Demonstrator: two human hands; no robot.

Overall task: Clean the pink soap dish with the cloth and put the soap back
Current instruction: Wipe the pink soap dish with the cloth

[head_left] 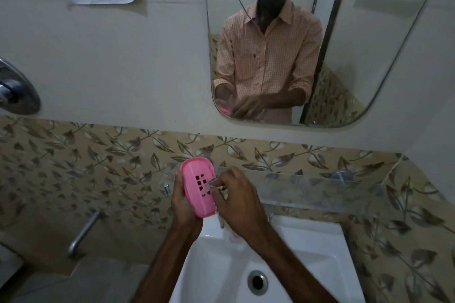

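Observation:
My left hand [183,200] grips the pink soap dish [198,181] from its left side and underneath, holding it tilted above the back of the white sink [307,261]. The dish has several dark drain slots in its middle. My right hand [236,200] pinches a small pale cloth [209,186] and presses it onto the dish's slotted middle; more of the cloth hangs below the hand. A pinkish blurred shape that may be the soap [234,237] lies on the sink's back ledge, mostly hidden by my right wrist.
A glass shelf [320,190] runs along the patterned tile wall behind my hands. A metal spout [85,231] sticks out at the lower left and a chrome valve [14,88] sits at the far left. The mirror [344,56] hangs above. The drain [257,282] is below.

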